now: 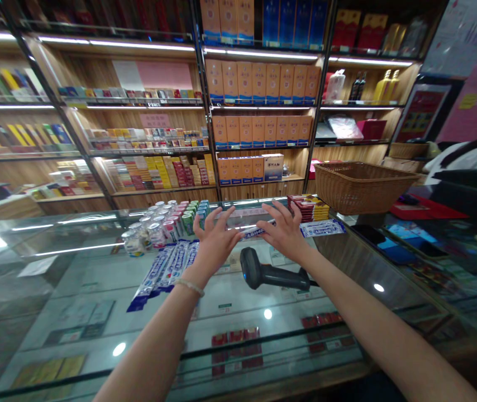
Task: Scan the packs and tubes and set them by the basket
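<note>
A narrow blue-and-white packet [253, 231] is stretched between my two hands above the glass counter. My left hand [216, 244] pinches its left end between thumb and forefinger, with the other fingers raised and spread. At the opposite end, my right hand [285, 234] pinches the packet in a similar way. Several more long blue-and-white packets [166, 269] lie fanned out to the left, and another packet [323, 228] lies to the right. Just below my hands rests a black barcode scanner [274, 276], touched by neither hand.
Small cans and tubs [171, 219] stand in rows at the left, and stacked red and yellow packs [309, 207] behind my right hand. A wicker basket [362, 187] is at the right. Boxed shelves [263, 84] line the wall; a person's sleeve [452, 153] shows far right.
</note>
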{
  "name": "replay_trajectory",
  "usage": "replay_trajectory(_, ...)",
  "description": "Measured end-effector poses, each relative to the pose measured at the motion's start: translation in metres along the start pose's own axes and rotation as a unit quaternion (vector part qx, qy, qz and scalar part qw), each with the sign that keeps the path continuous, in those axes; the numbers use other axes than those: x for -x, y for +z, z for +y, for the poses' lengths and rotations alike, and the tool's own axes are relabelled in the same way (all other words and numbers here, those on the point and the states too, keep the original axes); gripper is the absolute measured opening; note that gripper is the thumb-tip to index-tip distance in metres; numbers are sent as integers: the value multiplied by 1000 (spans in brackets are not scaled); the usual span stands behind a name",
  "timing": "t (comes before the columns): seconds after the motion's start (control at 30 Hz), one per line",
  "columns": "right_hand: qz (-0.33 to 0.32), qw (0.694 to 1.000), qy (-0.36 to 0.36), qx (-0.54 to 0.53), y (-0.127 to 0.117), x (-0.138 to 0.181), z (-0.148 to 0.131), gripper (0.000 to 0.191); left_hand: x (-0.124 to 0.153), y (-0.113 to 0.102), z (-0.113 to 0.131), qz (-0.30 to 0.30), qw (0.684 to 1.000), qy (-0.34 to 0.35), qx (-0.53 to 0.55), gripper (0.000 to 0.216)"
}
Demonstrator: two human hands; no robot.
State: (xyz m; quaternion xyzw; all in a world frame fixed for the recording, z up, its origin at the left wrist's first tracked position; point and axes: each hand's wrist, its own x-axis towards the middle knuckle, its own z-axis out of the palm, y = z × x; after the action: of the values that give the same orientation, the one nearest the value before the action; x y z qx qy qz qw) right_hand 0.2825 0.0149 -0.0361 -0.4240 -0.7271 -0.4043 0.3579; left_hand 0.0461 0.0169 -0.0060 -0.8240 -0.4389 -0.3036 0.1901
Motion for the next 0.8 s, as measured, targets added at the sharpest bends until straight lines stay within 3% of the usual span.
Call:
replay_trajectory(0.1, -20, 999, 29, -5, -3, 0, 0, 15, 1, 2, -1, 27, 1000, 2, -8, 18)
replay_trajectory(0.3, -26, 997, 68, -27, -6, -1, 1, 16, 3, 3, -4, 80, 996, 27, -18, 35)
replay_trajectory(0.53, -25, 995, 83, -39, -9, -1, 3, 16, 5, 7, -5, 109, 993, 27, -25, 18)
replay_trajectory(0.67, -28, 995, 89, -47, -10, 1, 6, 33, 5, 8, -7, 119, 993, 3, -11, 15)
replay_trajectory(0.8, -34, 988, 139, -65, -11, 4, 17, 54, 4, 6, -9, 126, 992, -29, -12, 15)
